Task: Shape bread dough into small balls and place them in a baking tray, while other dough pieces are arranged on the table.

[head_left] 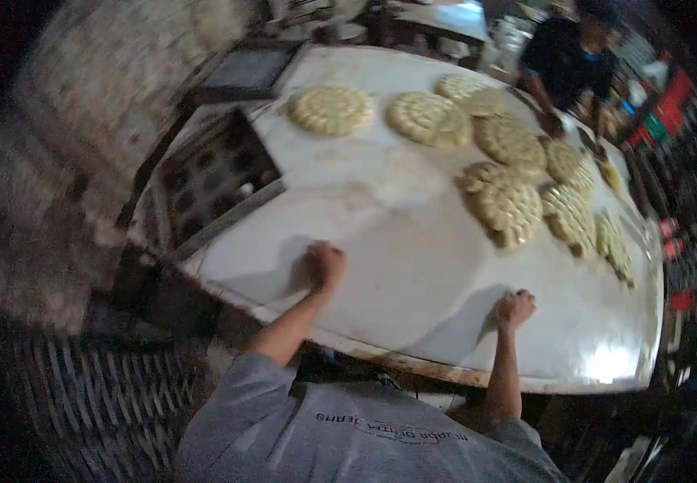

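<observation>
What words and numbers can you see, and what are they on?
Grey shirt: dark printed letters, upside down here; I won't copy the words out.
Smaller print beside them: too blurred to read.
Red things at right: too blurred to tell.
Pale lumpy rounds: no writing seen.

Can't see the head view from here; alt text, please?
The person's left hand and right hand, both loosely curled, are over the near side of a wide pale table. Farther across lie several lumpy, dough-like mounds; a dark tray is at left, and another person is at the far right.
</observation>
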A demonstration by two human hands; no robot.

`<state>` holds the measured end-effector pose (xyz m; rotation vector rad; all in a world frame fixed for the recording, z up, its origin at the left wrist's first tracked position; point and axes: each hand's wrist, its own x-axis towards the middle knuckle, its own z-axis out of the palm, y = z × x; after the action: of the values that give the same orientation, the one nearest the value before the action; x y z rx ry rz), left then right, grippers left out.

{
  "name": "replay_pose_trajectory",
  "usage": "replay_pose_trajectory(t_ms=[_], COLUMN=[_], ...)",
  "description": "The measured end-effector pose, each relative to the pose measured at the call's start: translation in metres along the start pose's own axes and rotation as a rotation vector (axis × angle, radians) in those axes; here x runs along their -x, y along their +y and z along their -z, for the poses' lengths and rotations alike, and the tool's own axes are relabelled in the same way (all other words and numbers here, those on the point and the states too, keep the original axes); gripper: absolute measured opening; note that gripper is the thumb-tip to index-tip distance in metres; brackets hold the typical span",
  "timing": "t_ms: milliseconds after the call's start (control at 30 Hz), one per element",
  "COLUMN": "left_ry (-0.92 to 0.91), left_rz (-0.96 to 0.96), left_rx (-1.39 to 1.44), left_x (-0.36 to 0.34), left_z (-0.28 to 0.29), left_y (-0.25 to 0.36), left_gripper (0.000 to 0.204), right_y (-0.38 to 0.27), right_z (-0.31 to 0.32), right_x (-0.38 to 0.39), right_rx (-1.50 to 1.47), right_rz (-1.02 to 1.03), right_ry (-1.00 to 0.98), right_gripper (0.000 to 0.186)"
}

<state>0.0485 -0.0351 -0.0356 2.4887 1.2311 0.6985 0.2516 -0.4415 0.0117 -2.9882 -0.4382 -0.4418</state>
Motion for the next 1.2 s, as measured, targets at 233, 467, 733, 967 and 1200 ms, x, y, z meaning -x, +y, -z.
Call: replay_pose_trajectory(t_ms=[233,467,733,967,1200], left_ry=[-0.928,-0.136,-0.343,-1.084,-0.688], left_rz=[-0.299,0.072,-0.099,0.118,-0.665], left_rx=[0.394,0.858,0.591,1.476,0.587], left_x=[0.002,-0.189,-0.193,-0.101,-0.002], left_z=[0.087,0.182,0.15,0.135,0.089], left_y=[-0.014,-0.12,-0.236,-0.157,-0.019], left_gripper=[0.031,0.024,0.043,0.032,0.014], right_y=[-0.016,-0.271,-0.616,-0.595,-0.208], right_z=[-0.012,0.055,0.146,0.047,-0.045], right_x=[0.027,0.055,-0.04,-0.062,0.017], right_rx=[-0.198,-1.543,-1.488,-1.151,-0.474], right_rz=[-0.232,-0.4,0.338,0.155,-0.396], right_ry=[-0.283,-0.626,-0.122,0.122,0.53], right_gripper=[0.035,0.045,0.037,0.039,0.018])
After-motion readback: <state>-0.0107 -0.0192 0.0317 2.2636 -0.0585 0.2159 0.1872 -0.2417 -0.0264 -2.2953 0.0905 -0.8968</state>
